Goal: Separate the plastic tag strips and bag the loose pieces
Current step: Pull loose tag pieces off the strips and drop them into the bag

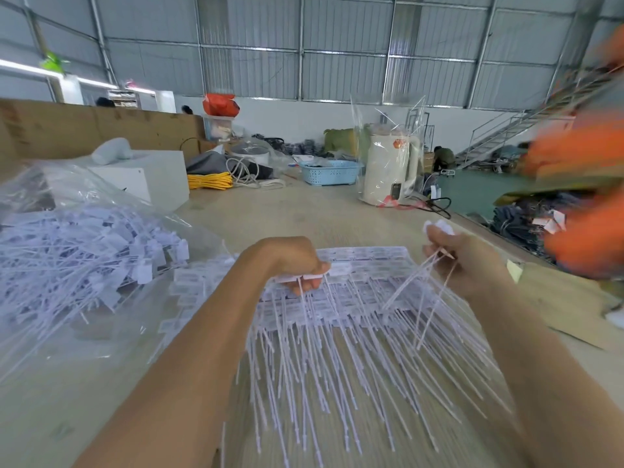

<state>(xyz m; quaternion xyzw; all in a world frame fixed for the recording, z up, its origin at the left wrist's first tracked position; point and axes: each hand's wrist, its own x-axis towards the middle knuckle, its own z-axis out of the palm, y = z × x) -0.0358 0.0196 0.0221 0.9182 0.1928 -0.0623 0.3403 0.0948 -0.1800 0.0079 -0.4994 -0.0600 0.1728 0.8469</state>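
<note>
On the desk (pixel 304 211), just in front of the person, lies a flat stack of white plastic tag strips (pixel 354 332), tails fanning toward the near edge. The left hand (pixel 297 265) curls over the stack's far side, pinching one row of tag heads. The right hand (pixel 452 255), raised at the stack's right, grips a few loose tags (pixel 425 285) that hang down from it. At left, a clear bag (pixel 77 251) holds separated pieces.
</note>
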